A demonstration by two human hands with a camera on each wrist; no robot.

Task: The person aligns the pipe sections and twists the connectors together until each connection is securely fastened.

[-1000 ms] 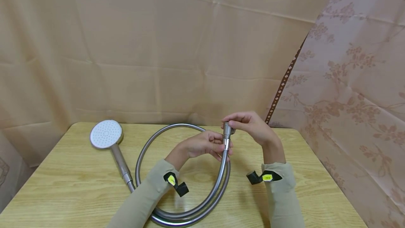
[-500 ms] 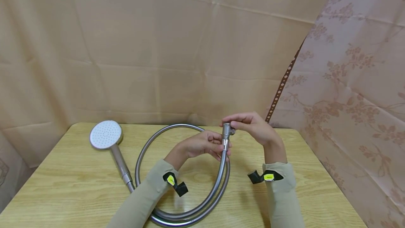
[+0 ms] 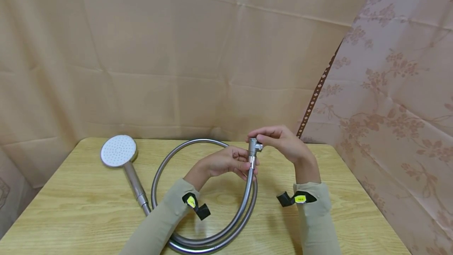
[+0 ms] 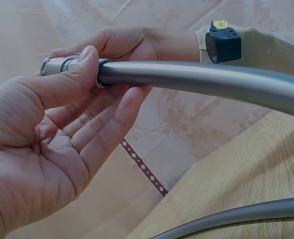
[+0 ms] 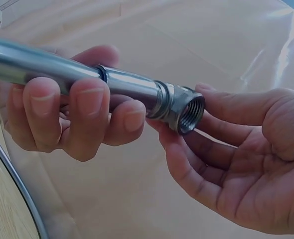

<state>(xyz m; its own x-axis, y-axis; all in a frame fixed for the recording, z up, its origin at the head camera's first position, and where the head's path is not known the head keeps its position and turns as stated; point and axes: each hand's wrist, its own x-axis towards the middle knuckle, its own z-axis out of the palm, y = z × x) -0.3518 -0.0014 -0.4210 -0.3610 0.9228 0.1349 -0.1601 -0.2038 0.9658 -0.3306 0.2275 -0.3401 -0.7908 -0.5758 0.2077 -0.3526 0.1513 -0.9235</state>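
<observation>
A silvery flexible shower hose (image 3: pixel 243 202) loops over the table, its end raised upright near the back. My left hand (image 3: pixel 226 161) grips the smooth metal collar (image 5: pixel 129 85) at that end, thumb on one side and fingers on the other in the left wrist view. On top of the collar sits a short metal fitting (image 3: pixel 253 145) with a side outlet. My right hand (image 3: pixel 286 143) pinches this fitting between thumb and fingers. In the right wrist view the outlet's threaded mouth (image 5: pixel 191 113) shows, with some thread bared between fitting and collar.
A round shower head (image 3: pixel 118 151) with a white face lies at the left on the wooden table (image 3: pixel 70 204), joined to the hose's other end. A beige curtain (image 3: pixel 198 62) hangs behind the table and a floral cloth (image 3: pixel 400 101) at the right.
The metal fitting has turned on the hose end, so its side outlet now faces more towards me. Both hands stay in nearly the same place.
</observation>
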